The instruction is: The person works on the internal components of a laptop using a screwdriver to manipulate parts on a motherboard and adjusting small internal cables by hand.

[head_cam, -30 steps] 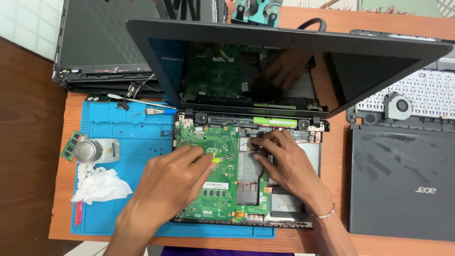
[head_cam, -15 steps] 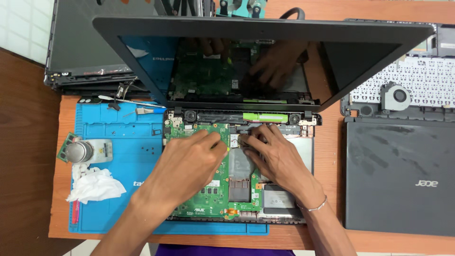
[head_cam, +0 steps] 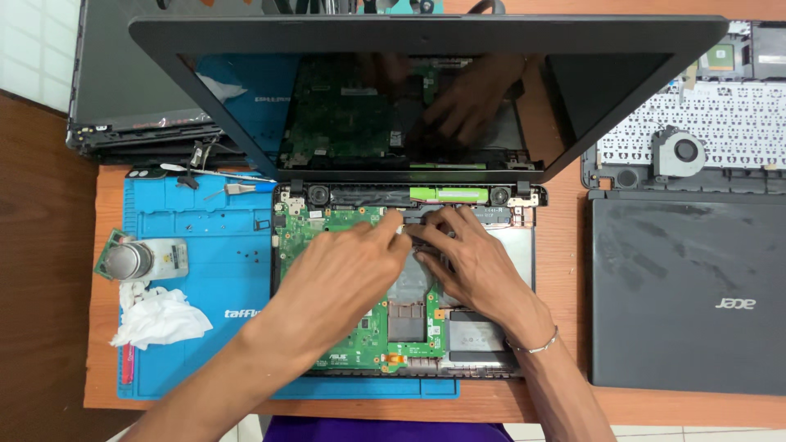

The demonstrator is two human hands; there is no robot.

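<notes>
At the centre of the frame, the left hand (head_cam: 340,274) and the right hand (head_cam: 471,262) lie side by side on the green circuit board (head_cam: 327,225) of the opened black laptop base (head_cam: 524,245). Fingers of the left hand (head_cam: 385,227) are bent together and press down on the upper middle of the board, just under the hinge bar; they grip nothing that I can see. Fingers of the right hand (head_cam: 434,225) are a little spread and rest flat on a dark part beside them, also holding nothing. The two sets of fingertips almost touch each other. A thin silver bangle (head_cam: 536,345) sits on the right wrist.

Above the hands, a light green bar (head_cam: 454,195) lies along the hinge line. The dark glossy laptop screen (head_cam: 426,90) stands tilted open in the upper half of the frame and mirrors the board and the hands.

Left of the base, a blue rubber work mat (head_cam: 213,286) covers the orange-brown wooden desk (head_cam: 565,213). On the mat lie a round silver metal part (head_cam: 131,259), a crumpled white tissue (head_cam: 160,319) below it, and small thin tools (head_cam: 225,182) near the upper edge.

At the right of the frame, a closed dark grey laptop (head_cam: 688,286) lies flat. Above it sits a white keyboard panel (head_cam: 720,123) with a small round black fan (head_cam: 684,151) on top. In the upper left, another dark laptop shell (head_cam: 131,90) lies on the desk.
</notes>
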